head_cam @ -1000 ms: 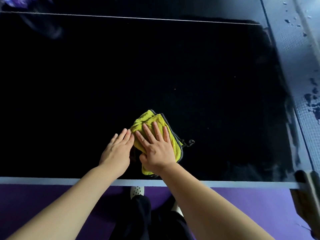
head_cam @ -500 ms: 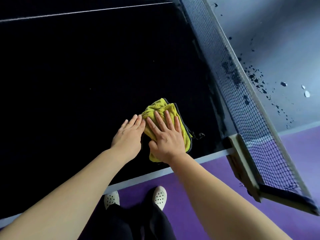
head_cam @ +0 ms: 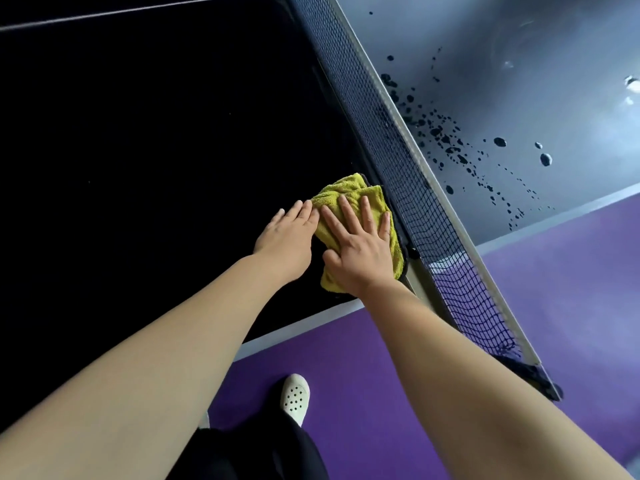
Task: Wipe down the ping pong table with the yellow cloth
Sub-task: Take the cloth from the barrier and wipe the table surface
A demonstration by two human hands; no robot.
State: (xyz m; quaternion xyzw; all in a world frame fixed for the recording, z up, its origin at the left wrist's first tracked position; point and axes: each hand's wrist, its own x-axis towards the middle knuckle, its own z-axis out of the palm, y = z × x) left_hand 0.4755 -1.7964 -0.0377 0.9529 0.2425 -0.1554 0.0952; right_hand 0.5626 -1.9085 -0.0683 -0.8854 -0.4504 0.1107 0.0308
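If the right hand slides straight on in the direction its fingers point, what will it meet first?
Most likely the net. The right hand lies flat on the yellow cloth, fingers pointing at a slant towards the net, and the cloth's far edge lies close beside the net's foot. The exact gap is unclear.

**Net hems in the right, open table to the left**

The net runs slantwise just beside the yellow cloth, so the right hand, flat on the cloth, has almost no room on that side. The left hand lies close on its other flank. Left of both hands and farther out, the dark ping pong table spreads wide for a sweep. Its pale near edge lies just behind the wrists. The net clamp juts past that edge.
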